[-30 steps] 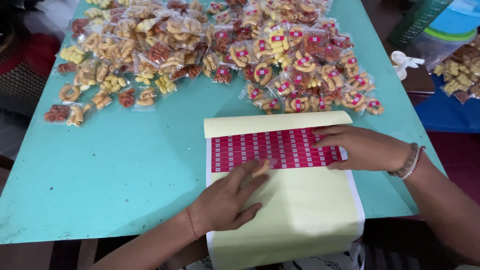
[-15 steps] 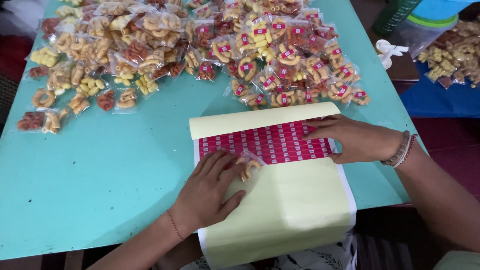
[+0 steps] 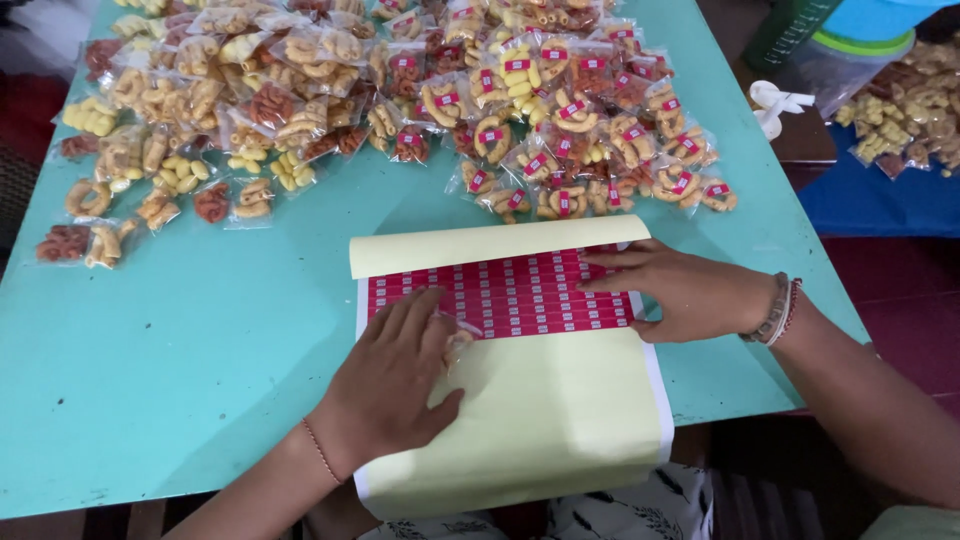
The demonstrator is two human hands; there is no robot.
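Note:
A large pale yellow backing sheet (image 3: 540,420) lies at the near edge of the turquoise table (image 3: 200,330), with a band of small red stickers (image 3: 520,292) across it and a folded yellow flap above. My left hand (image 3: 395,385) lies flat on the sheet, fingers on the left part of the red band, a small snack packet (image 3: 458,340) under its fingertips. My right hand (image 3: 675,292) presses flat on the right end of the sticker band; it wears bead bracelets.
Several small clear packets of orange, yellow and red snacks (image 3: 400,90) cover the far half of the table; many on the right carry red stickers. More packets (image 3: 905,115) lie on a blue surface at right, beside a green and blue container (image 3: 830,35).
The view has shifted so the sheet sits more to the centre. My left hand slid a little left along the sticker band. My right hand stays on the right end.

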